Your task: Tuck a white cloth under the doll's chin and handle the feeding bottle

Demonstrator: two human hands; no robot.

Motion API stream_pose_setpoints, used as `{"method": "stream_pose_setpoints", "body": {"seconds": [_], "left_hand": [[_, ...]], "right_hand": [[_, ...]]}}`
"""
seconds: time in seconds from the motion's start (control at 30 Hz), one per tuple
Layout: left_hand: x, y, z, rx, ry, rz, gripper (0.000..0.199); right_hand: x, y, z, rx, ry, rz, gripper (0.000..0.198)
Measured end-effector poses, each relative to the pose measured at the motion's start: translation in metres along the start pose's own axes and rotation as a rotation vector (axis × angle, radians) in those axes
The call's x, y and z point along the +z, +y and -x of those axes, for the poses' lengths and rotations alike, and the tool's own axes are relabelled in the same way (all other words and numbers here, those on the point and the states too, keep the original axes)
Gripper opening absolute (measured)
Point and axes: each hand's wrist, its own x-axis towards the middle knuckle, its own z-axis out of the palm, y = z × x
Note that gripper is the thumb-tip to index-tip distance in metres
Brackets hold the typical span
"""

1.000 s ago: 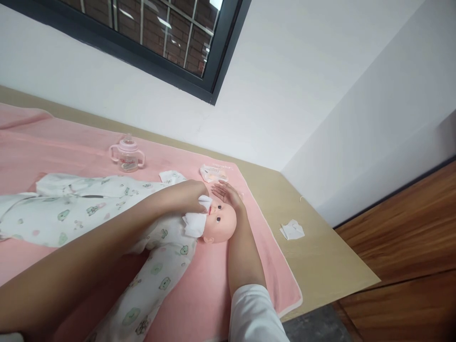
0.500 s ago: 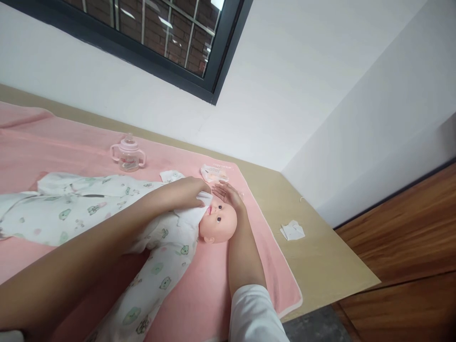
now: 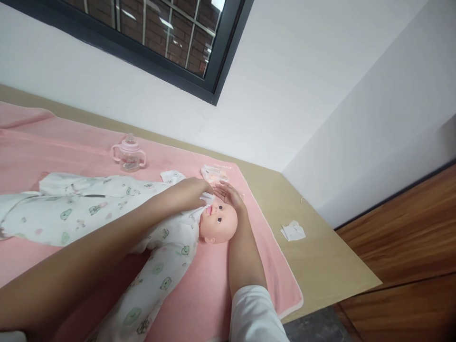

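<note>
A baby doll (image 3: 223, 223) lies on its back, its head toward the right, in a white one-piece outfit (image 3: 81, 209) printed with small green and brown animals. My left hand (image 3: 195, 190) bends over the doll's chin with fingers closed on a white tissue (image 3: 206, 197) close to its mouth and cheek. Part of the tissue and the fingertips are hidden behind the hand. Beyond the head, my right hand (image 3: 228, 194) rests with its fingers stretched out beside the doll's far cheek; its forearm passes close to the crown.
The doll lies on a pink blanket (image 3: 210, 294) spread over a wooden table (image 3: 327, 256). A two-handled baby bottle (image 3: 129, 154) stands behind the doll. A clear plastic packet (image 3: 213, 173) lies past my hands, and a crumpled white tissue (image 3: 293, 231) at the right. A wall and window frame rise behind.
My left hand has shifted slightly right, and less of the white tissue shows at the doll's chin. The right hand and the doll look almost the same.
</note>
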Motion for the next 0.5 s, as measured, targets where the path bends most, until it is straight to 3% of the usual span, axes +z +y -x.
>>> {"method": "stream_pose_setpoints", "body": {"seconds": [0.37, 0.5], "left_hand": [[0.0062, -0.0012, -0.0064, 0.001, 0.079, -0.009, 0.02], [0.0051, -0.0023, -0.0064, -0.013, 0.082, 0.023, 0.011]], "right_hand": [[0.004, -0.0034, 0.0041, 0.004, 0.008, 0.002, 0.036], [0.0054, -0.0047, 0.0053, 0.009, 0.008, 0.012, 0.037]]}}
